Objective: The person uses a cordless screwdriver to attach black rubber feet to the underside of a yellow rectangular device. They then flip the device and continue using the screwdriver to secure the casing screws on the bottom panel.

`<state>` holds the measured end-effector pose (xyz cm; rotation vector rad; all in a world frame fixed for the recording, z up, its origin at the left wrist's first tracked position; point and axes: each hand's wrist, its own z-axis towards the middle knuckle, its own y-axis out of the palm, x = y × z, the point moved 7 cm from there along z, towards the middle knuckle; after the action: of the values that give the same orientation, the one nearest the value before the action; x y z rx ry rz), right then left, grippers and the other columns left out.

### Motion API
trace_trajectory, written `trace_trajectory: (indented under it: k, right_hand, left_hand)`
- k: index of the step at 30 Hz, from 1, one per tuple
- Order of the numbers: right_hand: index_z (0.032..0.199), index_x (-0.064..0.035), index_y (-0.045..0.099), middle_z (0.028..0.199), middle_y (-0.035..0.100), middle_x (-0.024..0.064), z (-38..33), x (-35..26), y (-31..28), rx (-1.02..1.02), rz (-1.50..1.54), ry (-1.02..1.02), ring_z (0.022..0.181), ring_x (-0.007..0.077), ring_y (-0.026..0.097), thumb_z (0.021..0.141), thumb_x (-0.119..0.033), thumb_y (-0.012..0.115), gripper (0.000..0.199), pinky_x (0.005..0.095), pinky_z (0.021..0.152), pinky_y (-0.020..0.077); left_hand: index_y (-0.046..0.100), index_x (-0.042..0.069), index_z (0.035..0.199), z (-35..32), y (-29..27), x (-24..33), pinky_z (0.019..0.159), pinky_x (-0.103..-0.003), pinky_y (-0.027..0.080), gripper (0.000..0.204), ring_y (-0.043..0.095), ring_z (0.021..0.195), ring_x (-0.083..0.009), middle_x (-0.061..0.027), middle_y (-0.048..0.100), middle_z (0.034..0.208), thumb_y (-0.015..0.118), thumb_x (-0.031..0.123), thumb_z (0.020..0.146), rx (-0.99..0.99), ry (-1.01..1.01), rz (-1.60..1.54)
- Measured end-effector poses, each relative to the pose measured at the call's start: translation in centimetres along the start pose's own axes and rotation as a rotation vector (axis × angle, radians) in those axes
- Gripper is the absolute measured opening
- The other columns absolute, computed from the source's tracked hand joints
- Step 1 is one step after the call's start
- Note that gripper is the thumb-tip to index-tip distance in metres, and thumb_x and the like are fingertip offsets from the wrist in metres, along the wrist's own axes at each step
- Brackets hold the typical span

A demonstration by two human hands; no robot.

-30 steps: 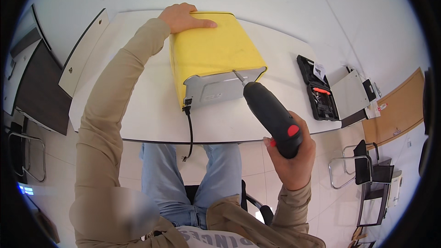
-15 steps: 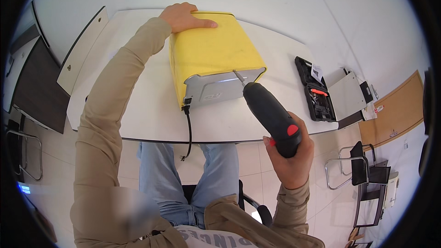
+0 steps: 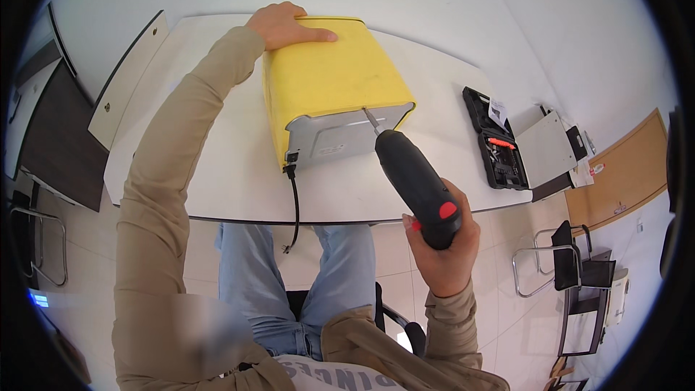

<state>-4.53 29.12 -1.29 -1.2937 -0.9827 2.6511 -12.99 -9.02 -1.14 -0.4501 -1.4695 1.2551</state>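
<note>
A yellow metal case [image 3: 340, 72] lies on the table, its grey end panel [image 3: 347, 135] facing me. My left hand [image 3: 281, 27] grips the far left corner, thumb flat on the yellow surface and fingers over the far edge. In my right hand [image 3: 450, 259] is a black cordless electric screwdriver [image 3: 414, 182] with red buttons. Its bit slants up and left, the tip at the near edge of the yellow cover, above the panel. Whether a screw sits under the tip is too small to tell. A short black cord [image 3: 296, 199] hangs from the panel's left corner over the table edge.
The white table [image 3: 217, 166] has a dark front edge. On its right lies an open black tool case [image 3: 499, 148] with bits, an orange-red piece and a paper. Black chairs [image 3: 572, 261] stand at the right, beside a wooden door [image 3: 630, 166].
My right hand and the screwdriver have shifted slightly left, with the bit tip still at the cover's edge. The case appears a little further left. Both holds are unchanged.
</note>
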Motion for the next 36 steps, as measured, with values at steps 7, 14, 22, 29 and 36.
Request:
trace_trajectory:
  k: [7, 14, 22, 29, 36]
  right_hand:
    - [0.123, 0.0005, 0.052, 0.096, 0.068, 0.0140, -0.3, 1.8, 0.1, -0.007, 0.128, 0.103, 0.082, 0.0174, 0.066, 0.076, 0.000, 0.074, 0.051, 0.0290, 0.075, 0.0520]
    - [0.127, 0.0002, 0.051, 0.096, 0.068, 0.0135, -0.9, 2.3, 0.6, 0.022, 0.217, 0.113, 0.080, 0.0150, 0.064, 0.077, -0.002, 0.075, 0.056, 0.0281, 0.073, 0.0519]
    - [0.129, 0.0002, 0.050, 0.097, 0.068, 0.0137, -1.4, 2.9, 0.9, 0.053, 0.220, 0.133, 0.080, 0.0150, 0.066, 0.077, -0.002, 0.076, 0.058, 0.0283, 0.074, 0.0528]
    - [0.128, 0.0003, 0.049, 0.096, 0.068, 0.0130, -1.4, 3.3, 1.0, 0.076, 0.253, 0.180, 0.079, 0.0151, 0.067, 0.077, 0.000, 0.075, 0.057, 0.0282, 0.073, 0.0535]
    - [0.129, 0.0015, 0.049, 0.089, 0.068, 0.0109, -1.4, 3.1, 1.1, 0.064, 0.290, 0.184, 0.077, 0.0139, 0.066, 0.077, 0.001, 0.074, 0.058, 0.0282, 0.072, 0.0535]
  left_hand:
    - [0.063, 0.003, 0.121, -0.2, -0.2, 0.3, 0.095, -0.037, 0.046, 0.101, 0.058, 0.113, -0.0276, -0.0152, 0.059, 0.126, 0.063, 0.081, 0.058, 0.084, 0.031, -0.033]
    - [0.068, 0.004, 0.111, 0.0, -0.1, 0.4, 0.088, -0.036, 0.048, 0.090, 0.062, 0.102, -0.0273, -0.0150, 0.064, 0.114, 0.063, 0.079, 0.061, 0.018, 0.041, -0.064]
    - [0.070, 0.005, 0.107, -0.4, -0.2, 0.5, 0.085, -0.035, 0.050, 0.088, 0.065, 0.096, -0.0261, -0.0126, 0.068, 0.106, 0.065, 0.078, 0.059, 0.022, 0.023, -0.102]
    - [0.068, 0.001, 0.108, -0.3, -0.4, 0.7, 0.084, -0.037, 0.050, 0.083, 0.064, 0.092, -0.0281, -0.0170, 0.067, 0.101, 0.070, 0.071, 0.064, -0.012, 0.071, -0.125]
    - [0.068, 0.000, 0.109, 0.1, -0.1, 0.4, 0.085, -0.037, 0.049, 0.085, 0.064, 0.093, -0.0288, -0.0177, 0.067, 0.102, 0.070, 0.072, 0.064, 0.020, 0.069, -0.117]
